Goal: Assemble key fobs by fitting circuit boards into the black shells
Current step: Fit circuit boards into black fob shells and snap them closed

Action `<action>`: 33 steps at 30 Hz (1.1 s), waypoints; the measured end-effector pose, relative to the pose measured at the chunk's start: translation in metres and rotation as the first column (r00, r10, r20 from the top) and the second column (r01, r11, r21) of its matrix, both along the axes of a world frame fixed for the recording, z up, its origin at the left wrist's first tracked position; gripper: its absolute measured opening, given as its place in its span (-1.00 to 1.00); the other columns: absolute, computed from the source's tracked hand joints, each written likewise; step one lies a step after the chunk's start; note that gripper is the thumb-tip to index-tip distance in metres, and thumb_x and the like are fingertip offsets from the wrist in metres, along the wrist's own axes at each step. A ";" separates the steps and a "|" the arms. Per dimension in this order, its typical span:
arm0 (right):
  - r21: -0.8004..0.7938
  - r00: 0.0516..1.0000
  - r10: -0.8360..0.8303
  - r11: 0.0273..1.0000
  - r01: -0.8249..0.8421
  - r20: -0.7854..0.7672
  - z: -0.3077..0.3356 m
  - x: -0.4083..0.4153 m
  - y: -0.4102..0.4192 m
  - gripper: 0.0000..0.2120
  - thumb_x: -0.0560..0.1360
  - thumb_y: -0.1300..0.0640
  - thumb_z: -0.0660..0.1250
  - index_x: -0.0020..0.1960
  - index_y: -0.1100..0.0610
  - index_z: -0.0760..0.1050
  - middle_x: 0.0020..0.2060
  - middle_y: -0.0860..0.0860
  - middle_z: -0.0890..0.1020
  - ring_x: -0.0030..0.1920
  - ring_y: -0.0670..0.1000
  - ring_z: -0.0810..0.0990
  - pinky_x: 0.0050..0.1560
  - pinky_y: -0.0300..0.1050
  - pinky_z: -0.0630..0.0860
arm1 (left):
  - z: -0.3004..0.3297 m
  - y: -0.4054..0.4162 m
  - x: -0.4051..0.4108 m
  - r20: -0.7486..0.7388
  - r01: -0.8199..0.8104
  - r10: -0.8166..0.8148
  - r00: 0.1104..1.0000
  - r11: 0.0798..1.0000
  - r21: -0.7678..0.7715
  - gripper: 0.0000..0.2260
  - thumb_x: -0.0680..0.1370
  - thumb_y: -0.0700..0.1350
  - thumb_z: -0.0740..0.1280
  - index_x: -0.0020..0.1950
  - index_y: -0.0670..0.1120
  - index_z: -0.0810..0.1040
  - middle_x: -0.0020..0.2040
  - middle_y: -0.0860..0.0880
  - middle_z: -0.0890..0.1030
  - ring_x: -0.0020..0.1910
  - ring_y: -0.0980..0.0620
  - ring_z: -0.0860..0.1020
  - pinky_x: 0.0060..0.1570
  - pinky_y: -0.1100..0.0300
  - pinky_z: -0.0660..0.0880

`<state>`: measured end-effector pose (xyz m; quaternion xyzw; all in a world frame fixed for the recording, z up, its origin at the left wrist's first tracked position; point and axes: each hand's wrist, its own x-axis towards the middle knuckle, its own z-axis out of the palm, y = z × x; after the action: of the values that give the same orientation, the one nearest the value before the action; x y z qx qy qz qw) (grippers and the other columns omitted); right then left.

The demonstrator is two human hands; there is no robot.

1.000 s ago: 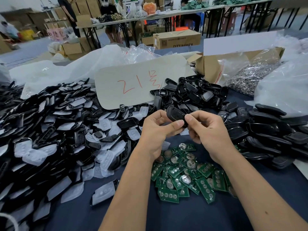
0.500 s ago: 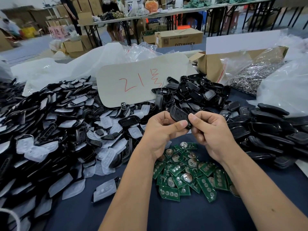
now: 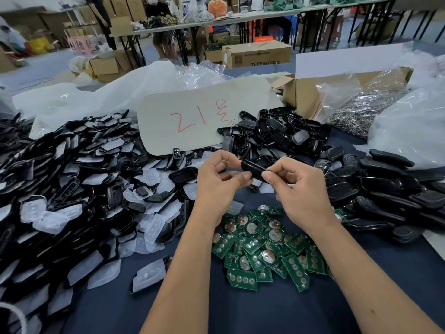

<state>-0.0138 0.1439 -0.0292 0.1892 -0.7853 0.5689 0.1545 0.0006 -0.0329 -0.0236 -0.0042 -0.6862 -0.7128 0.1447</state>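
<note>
Dozens of green circuit boards point(image 3: 262, 256) lie heaped on the dark table point(image 3: 240, 312) nearest the person. Above them, the left hand point(image 3: 216, 186) and right hand point(image 3: 298, 191) both pinch one black shell point(image 3: 252, 168) between thumb and fingertips. Behind lie piled shells point(image 3: 277, 131) and a card marked in red point(image 3: 204, 116).
</note>
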 end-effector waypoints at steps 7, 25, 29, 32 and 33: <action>-0.014 1.000 0.021 1.000 -0.021 0.020 -0.001 0.000 0.001 -0.83 0.57 0.21 0.47 -0.18 0.03 0.61 -0.31 -0.08 0.62 -0.28 -0.05 0.57 -0.23 -0.13 0.50 | 0.002 -0.003 0.001 -0.006 0.032 -0.033 0.999 0.999 -0.041 -0.69 0.47 -0.46 0.49 -0.07 -0.05 0.55 -0.21 -0.05 0.64 -0.20 -0.08 0.72 -0.07 -0.05 0.70; -0.202 0.960 0.166 0.972 -0.121 0.224 -0.009 -0.006 0.003 -0.77 0.53 0.25 0.51 0.14 0.01 0.69 -0.14 0.03 0.74 -0.34 -0.03 0.62 -0.34 -0.17 0.55 | 0.000 0.004 -0.003 0.267 0.011 -0.065 0.961 0.980 0.200 -0.91 0.57 -0.28 0.47 -0.02 -0.28 0.59 -0.20 -0.18 0.70 -0.31 -0.03 0.70 -0.29 0.24 0.64; 0.006 0.985 0.051 0.999 -0.052 0.164 -0.006 -0.001 0.000 -0.64 0.43 0.20 0.61 0.19 0.01 0.69 -0.08 -0.12 0.75 -0.20 -0.13 0.69 -0.27 -0.21 0.57 | 0.002 0.005 -0.002 0.285 -0.016 -0.046 0.957 0.978 0.210 -0.88 0.64 -0.23 0.39 -0.06 -0.25 0.63 -0.28 -0.12 0.70 -0.37 0.05 0.67 -0.32 0.27 0.63; 0.020 0.989 0.014 1.000 -0.017 0.144 -0.006 0.001 0.000 -0.64 0.41 0.16 0.64 0.18 0.02 0.71 -0.13 -0.14 0.75 -0.24 -0.16 0.70 -0.30 -0.29 0.56 | 0.004 0.005 -0.001 0.296 -0.019 -0.048 0.954 0.975 0.220 -0.87 0.66 -0.22 0.36 -0.05 -0.24 0.63 -0.28 -0.11 0.70 -0.38 0.05 0.66 -0.33 0.26 0.63; 0.015 0.990 0.012 1.000 -0.014 0.143 -0.006 0.002 0.000 -0.65 0.40 0.16 0.64 0.18 0.04 0.71 -0.15 -0.13 0.75 -0.27 -0.17 0.68 -0.30 -0.33 0.54 | 0.004 0.005 -0.001 0.296 -0.018 -0.049 0.954 0.976 0.218 -0.87 0.66 -0.22 0.36 -0.05 -0.24 0.63 -0.28 -0.12 0.70 -0.38 0.05 0.66 -0.33 0.26 0.63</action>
<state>-0.0122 0.1439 -0.0349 0.1544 -0.7977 0.5756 0.0925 -0.0007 -0.0277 -0.0198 0.1144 -0.6179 -0.7772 0.0328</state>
